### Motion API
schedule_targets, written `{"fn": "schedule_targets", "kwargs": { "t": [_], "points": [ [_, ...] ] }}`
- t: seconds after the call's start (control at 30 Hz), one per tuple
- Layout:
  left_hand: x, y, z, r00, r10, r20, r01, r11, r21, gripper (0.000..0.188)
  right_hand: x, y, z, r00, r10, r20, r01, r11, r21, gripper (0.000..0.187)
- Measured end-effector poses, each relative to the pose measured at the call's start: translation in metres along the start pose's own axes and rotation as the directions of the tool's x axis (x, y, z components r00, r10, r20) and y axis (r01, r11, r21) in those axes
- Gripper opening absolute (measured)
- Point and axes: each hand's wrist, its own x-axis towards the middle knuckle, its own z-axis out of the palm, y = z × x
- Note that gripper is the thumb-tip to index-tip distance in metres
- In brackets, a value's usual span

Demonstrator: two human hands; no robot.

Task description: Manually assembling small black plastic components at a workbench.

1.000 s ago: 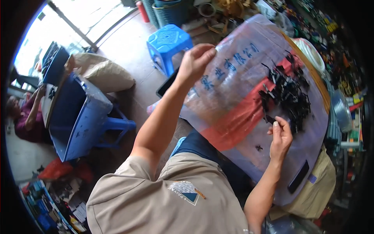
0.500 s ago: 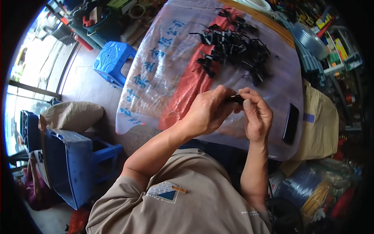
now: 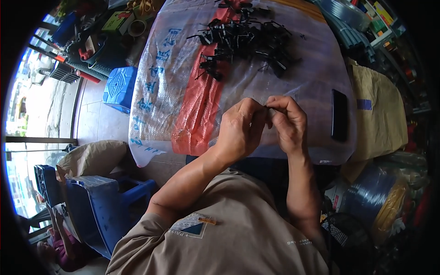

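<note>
My left hand (image 3: 240,126) and my right hand (image 3: 288,123) meet fingertip to fingertip over the near part of the table. Both are closed in a pinch on a small black part (image 3: 267,108). Fingers cover most of it, so its shape cannot be made out. Beyond the hands lies a loose pile of black parts (image 3: 236,36), with thin legs or wires sticking out. Under the pile spreads a whitish woven plastic sheet (image 3: 151,87) with a red stripe (image 3: 195,107) and blue lettering.
A black phone (image 3: 339,114) lies at the table's right side. Brown paper sacking (image 3: 380,112) hangs beyond that edge. To the left are a blue stool (image 3: 118,88), a blue bin (image 3: 98,206) and a stuffed sack (image 3: 94,156). Another person (image 3: 68,250) shows at the lower left.
The view has shifted, so the table and pile sit higher and further left. My hands stay together; the black part, plainer before, is now mostly covered by fingers.
</note>
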Motion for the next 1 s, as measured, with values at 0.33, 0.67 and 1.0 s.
{"fn": "schedule_targets", "kwargs": {
  "t": [0.33, 0.67, 1.0],
  "points": [
    [0.001, -0.005, -0.013, 0.891, -0.352, 0.287, 0.454, 0.715, -0.532, 0.021, -0.005, -0.013, -0.014, 0.975, 0.209, 0.077, -0.213, 0.976, 0.049, 0.021],
    [-0.005, -0.009, -0.034, 0.836, -0.302, 0.457, 0.475, 0.816, -0.330, 0.032, -0.002, -0.018, -0.014, 0.928, 0.330, 0.174, -0.297, 0.936, -0.191, 0.015],
    [-0.010, -0.024, -0.058, 0.930, -0.180, 0.319, 0.267, 0.930, -0.253, 0.037, 0.022, -0.025, 0.018, 0.839, 0.457, 0.296, -0.381, 0.881, -0.281, 0.012]
  ]
}}
